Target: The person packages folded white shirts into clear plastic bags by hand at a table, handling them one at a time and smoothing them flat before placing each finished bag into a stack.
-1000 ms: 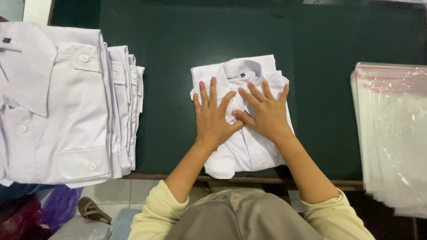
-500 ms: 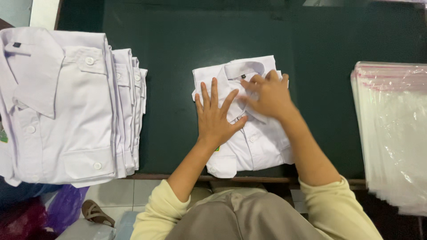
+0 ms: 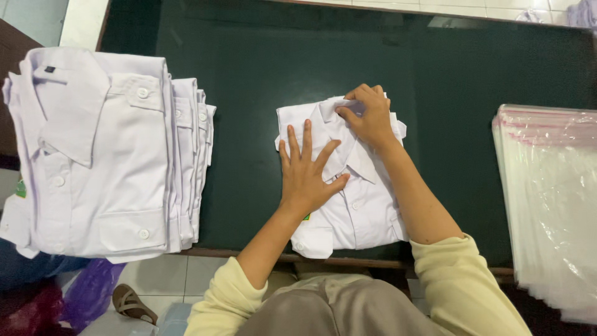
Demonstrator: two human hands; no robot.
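A folded white shirt [image 3: 364, 205] lies in the middle of the dark green table [image 3: 249, 93], collar away from me. My left hand [image 3: 308, 171] lies flat on its left half with fingers spread, pressing it down. My right hand [image 3: 368, 115] is at the collar, fingers curled and pinching the collar fabric. Both sleeves of my pale yellow top reach in from the bottom edge.
A tall stack of folded white shirts [image 3: 99, 155] sits at the left of the table. A pile of clear plastic bags [image 3: 550, 199] lies at the right. Below the table's front edge are a tiled floor, a sandal [image 3: 127, 303] and purple bags.
My right hand has moved from the shirt's middle up to its collar and closed on the fabric. My left hand has stayed flat on the shirt.
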